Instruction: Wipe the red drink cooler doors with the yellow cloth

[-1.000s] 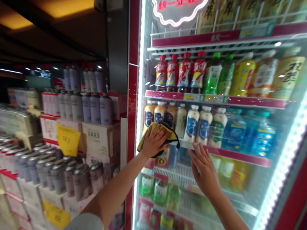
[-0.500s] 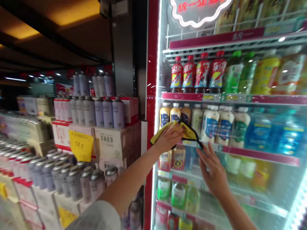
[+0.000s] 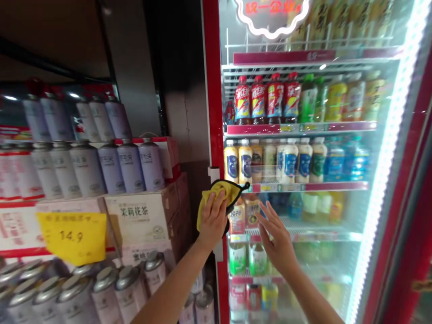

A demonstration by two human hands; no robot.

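My left hand [image 3: 213,221] presses a yellow cloth [image 3: 230,191] with a black edge against the left red door frame [image 3: 213,112] of a drinks fridge. The cloth is bunched under my fingers, and one dark corner sticks out to the right over the glass. My right hand [image 3: 276,240] is open, fingers spread, in front of the glass door. It holds nothing; whether its fingertips touch the glass I cannot tell. Behind the glass, between my hands, stand drinks with orange and white labels [image 3: 251,211].
Shelves of bottles [image 3: 275,101] fill the lit fridge. A light strip [image 3: 388,157] runs down its right side. To the left, lilac and grey cans [image 3: 126,166] stand on stacked cartons [image 3: 140,218], with a yellow price sign [image 3: 72,236] in front and more cans below.
My left hand has moved the cloth left and down, from the glass to the frame. My right hand has shifted left and lower. The view has turned, showing the fridge's right side.
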